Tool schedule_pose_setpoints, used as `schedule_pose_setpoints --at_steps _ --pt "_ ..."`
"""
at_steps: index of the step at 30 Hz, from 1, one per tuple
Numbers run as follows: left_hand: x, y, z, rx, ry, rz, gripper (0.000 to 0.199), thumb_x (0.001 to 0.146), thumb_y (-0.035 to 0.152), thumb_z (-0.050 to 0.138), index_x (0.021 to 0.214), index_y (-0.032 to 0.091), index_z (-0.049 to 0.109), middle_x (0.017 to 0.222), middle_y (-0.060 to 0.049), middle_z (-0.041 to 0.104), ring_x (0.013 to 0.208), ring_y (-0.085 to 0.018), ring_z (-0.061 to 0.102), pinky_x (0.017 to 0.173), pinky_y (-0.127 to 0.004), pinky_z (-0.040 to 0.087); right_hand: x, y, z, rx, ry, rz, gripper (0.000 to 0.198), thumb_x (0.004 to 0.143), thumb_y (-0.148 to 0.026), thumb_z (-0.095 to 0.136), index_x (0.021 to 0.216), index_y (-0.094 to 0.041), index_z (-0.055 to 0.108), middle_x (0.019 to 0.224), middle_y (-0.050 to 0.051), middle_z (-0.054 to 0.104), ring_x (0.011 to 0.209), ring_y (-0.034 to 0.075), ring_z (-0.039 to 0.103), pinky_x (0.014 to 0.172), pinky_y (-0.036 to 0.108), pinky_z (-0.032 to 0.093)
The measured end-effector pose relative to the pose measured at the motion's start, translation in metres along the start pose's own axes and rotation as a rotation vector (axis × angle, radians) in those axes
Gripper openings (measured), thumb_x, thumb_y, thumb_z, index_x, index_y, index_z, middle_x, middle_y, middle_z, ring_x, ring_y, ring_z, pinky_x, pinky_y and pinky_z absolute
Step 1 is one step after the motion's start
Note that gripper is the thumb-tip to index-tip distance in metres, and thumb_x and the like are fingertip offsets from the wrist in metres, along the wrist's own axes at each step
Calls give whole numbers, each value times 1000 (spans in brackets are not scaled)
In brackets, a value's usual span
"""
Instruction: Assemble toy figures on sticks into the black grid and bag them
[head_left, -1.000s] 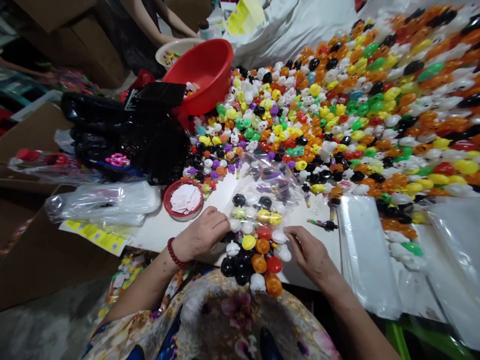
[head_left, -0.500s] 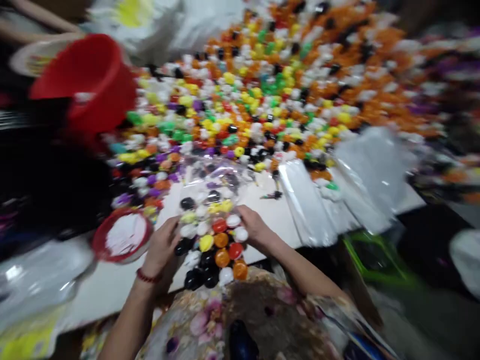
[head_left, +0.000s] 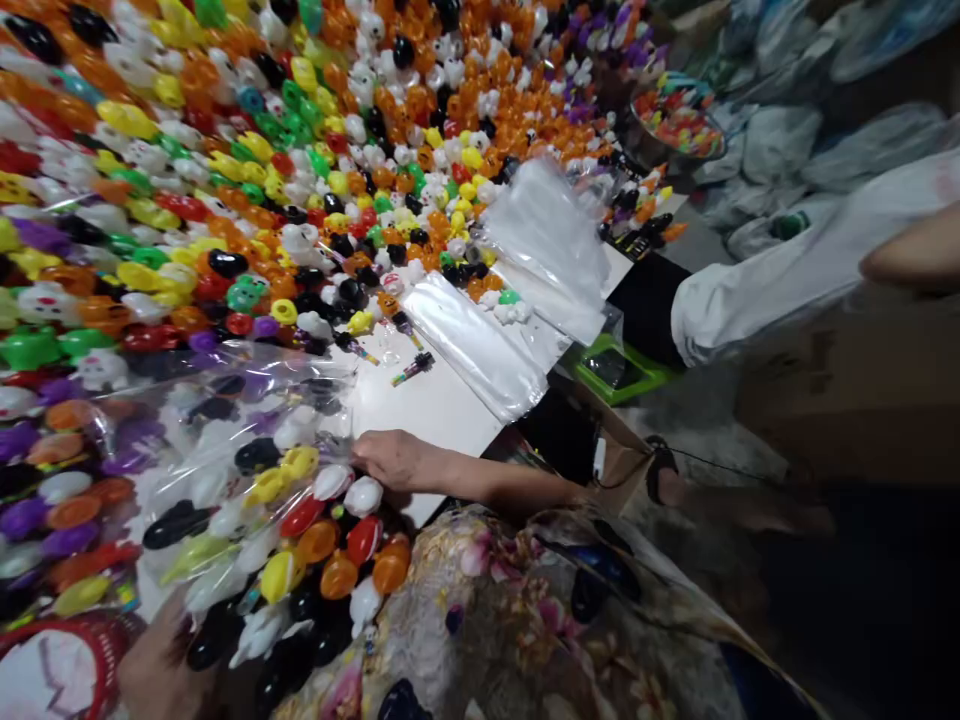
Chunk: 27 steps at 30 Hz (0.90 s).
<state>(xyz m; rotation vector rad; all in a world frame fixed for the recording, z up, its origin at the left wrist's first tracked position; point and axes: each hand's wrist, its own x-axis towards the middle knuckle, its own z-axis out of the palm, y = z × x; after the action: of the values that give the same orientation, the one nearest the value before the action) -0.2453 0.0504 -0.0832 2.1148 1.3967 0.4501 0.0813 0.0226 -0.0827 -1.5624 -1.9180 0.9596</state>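
A clear plastic bag (head_left: pixel 225 420) of small coloured plastic toys lies at the table's near edge, against my floral clothing. White, black, yellow, red and orange toys (head_left: pixel 319 541) show in its near part. My right hand (head_left: pixel 394 459) is closed at the bag's right side, fingers curled in. At the lower left, my left hand (head_left: pixel 161 655) is at the bag's left side, blurred, its fingers partly hidden behind the toys. Beyond the right hand, small dark pieces with coloured ends (head_left: pixel 413 368) lie on the white table top (head_left: pixel 450 410).
A wide heap of loose toys (head_left: pixel 300 190) covers the far table. Flat clear bags (head_left: pixel 480 345) lie stacked to the right, with more clear bags (head_left: pixel 551 245) behind. A red-rimmed tub (head_left: pixel 101 665) stands lower left, a green basket (head_left: pixel 619 372) right. Another person's arm (head_left: pixel 911 248) is at far right.
My view has swung right, so the bag and both hands appear farther left. The red bucket has left the view, and another person's arm has come in at the right.
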Motion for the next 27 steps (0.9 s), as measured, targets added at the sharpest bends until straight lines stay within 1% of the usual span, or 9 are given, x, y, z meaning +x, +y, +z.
schedule_pose_setpoints --at_steps 2,3,7,11,14,17,19,22,27 --pt "-9 1 3 18 96 -55 13 71 38 61 71 24 60 56 2 58 50 -20 55 40 -29 43 -8 0 -3 14 -29 6 16 93 -13 49 79 -20 49 87 2 58 80 15 54 77 25 45" --pt "-13 4 4 7 108 -63 15 72 39 60 71 25 61 57 2 59 51 -20 56 42 -29 45 -13 -1 -4 21 -45 5 15 92 -12 50 79 -20 50 86 2 58 79 15 54 76 25 45" --pt "-25 26 8 -44 83 -50 20 74 41 58 79 24 68 68 1 70 60 -20 65 51 -29 53 -35 -3 -10 68 -80 0 12 87 -11 54 78 -19 53 83 2 59 77 16 54 73 26 45" --pt "-29 51 14 -64 86 -1 29 86 38 47 84 22 70 76 -3 74 66 -19 69 59 -28 56 -53 -3 -15 116 -47 -8 16 86 -10 45 80 -19 56 80 2 60 74 15 56 70 26 46" --pt "-24 59 20 -20 198 53 28 90 33 44 90 21 69 85 -6 74 76 -20 70 68 -29 58 -54 -2 -17 112 17 -44 22 87 -10 40 89 -19 60 85 4 65 78 16 60 73 27 49" --pt "-17 61 23 28 360 31 25 91 30 46 103 19 65 92 -7 73 80 -19 70 72 -30 57 -48 -5 -18 94 160 -66 25 90 -16 41 105 -19 60 94 7 70 83 18 66 76 29 53" --pt "-13 63 21 31 420 5 22 92 30 47 102 19 63 87 -5 72 75 -17 68 69 -28 56 -41 -9 -20 69 222 -72 24 91 -19 42 108 -19 60 95 7 72 84 19 68 76 29 54" --pt "-7 68 13 30 393 29 21 95 30 44 90 19 62 75 -2 68 65 -14 64 63 -25 52 -34 -15 -25 23 243 -102 20 95 -23 43 103 -20 61 91 6 73 81 19 70 73 28 55" --pt "-9 80 -7 85 351 256 24 97 19 40 78 20 54 67 -1 59 61 -13 55 59 -25 44 -37 -27 -32 -105 249 -195 19 100 -23 41 96 -20 60 81 5 69 69 16 67 64 26 53"
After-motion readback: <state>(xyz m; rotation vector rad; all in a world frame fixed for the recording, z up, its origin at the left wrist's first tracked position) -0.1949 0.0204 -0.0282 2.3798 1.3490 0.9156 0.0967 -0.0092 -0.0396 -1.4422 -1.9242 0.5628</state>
